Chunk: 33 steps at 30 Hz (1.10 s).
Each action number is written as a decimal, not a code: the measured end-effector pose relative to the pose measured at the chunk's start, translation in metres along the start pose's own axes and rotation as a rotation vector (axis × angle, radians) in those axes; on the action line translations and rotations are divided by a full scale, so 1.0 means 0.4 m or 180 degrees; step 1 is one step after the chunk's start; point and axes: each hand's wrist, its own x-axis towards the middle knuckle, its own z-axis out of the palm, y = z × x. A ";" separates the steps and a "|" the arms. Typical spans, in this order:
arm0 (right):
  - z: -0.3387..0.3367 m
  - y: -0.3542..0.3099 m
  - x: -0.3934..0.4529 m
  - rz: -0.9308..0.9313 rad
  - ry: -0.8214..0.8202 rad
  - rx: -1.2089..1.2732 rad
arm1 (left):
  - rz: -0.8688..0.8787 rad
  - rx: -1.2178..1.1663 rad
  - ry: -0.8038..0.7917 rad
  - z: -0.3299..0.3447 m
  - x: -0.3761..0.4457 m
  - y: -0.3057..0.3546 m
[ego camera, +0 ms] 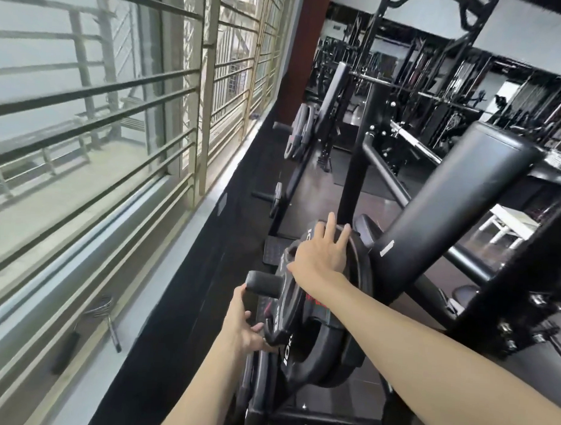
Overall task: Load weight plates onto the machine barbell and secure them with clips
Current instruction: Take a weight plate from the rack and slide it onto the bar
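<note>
Plate (304, 311) marked 10 sits on the machine's black sleeve (264, 283), between my two hands. My right hand (322, 255) lies flat on its upper rim, fingers spread and straight. My left hand (246, 325) curls round its lower edge from the window side, just below the sleeve's end. More plates (359, 288) sit behind it.

Premises: a commercial gym. Evidence: black steel racks (401, 89) stand in rows across the room, with a chrome barbell (415, 142) resting on one. Weight plates (299, 130) hang on storage pegs along the wall side; one nearby plate (303, 350) is marked "10". A padded roller (457, 199) belongs to a machine. Dark rubber flooring (353, 170) runs beside barred windows (101, 117).
</note>
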 end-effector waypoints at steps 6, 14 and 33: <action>-0.049 -0.109 -0.074 -0.0105 0.0045 0.1934 | 0.0407 0.0454 -0.0027 -0.017 -0.066 0.036; -0.073 -0.181 -0.104 -0.0317 -0.0569 0.3805 | 0.1578 -0.0210 0.0850 -0.202 0.012 0.122; -0.070 0.619 -0.505 0.0544 0.0819 0.6524 | 0.3351 0.1423 -0.0588 0.376 -0.484 -0.173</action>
